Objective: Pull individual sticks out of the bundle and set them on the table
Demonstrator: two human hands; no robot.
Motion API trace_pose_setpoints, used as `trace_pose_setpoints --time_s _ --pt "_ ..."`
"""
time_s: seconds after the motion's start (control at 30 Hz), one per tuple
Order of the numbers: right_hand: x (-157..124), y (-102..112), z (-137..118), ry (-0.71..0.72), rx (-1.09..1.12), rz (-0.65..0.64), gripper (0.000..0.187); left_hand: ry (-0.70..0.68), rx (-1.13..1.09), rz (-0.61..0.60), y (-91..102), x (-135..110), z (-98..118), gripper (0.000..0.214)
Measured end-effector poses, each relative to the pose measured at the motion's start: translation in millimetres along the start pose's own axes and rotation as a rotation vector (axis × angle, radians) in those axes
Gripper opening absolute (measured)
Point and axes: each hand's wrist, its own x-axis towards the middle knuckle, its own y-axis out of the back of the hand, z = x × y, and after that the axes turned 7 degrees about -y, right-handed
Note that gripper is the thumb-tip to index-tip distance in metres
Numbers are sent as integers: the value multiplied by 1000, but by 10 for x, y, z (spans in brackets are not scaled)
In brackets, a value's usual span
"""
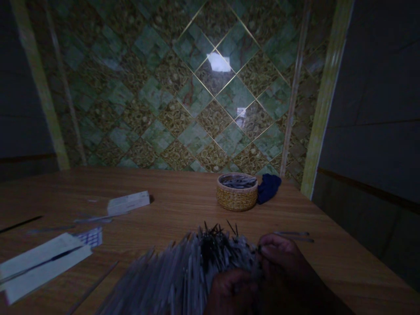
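Observation:
A large fanned bundle of thin grey strips [170, 275] with dark, spiky ends fills the bottom middle of the view. My left hand [231, 288] is at its near right side with fingers curled together. My right hand [280, 253] sits a little farther off at the bundle's right edge, thumb and fingertips pinched. Whatever the fingers of either hand grip is too dark and small to name. Just beyond my right hand lie two thin grey strips [295, 236] on the wooden table [177, 197].
A woven basket [236, 199] full of similar strips stands toward the back, with dark blue cloth [269, 188] against it. At left are a white box [128, 202], pale sheets [42, 262] with a dark thin tool across them, and a thin stick [93, 286]. A tiled wall [210, 109] rises behind.

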Motion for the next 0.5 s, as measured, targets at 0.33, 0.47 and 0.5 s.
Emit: trace_pose_setpoints --time_s 0.33,0.47,0.5 --pt "-28 -98 55 12 166 -8 37 86 0 -38 -9 -63 92 46" --pt "-32 -87 85 0 193 35 39 54 0 -26 13 -87 76 32" --pt "-34 -80 93 -1 193 40 39 58 -7 -34 19 -86 68 32"
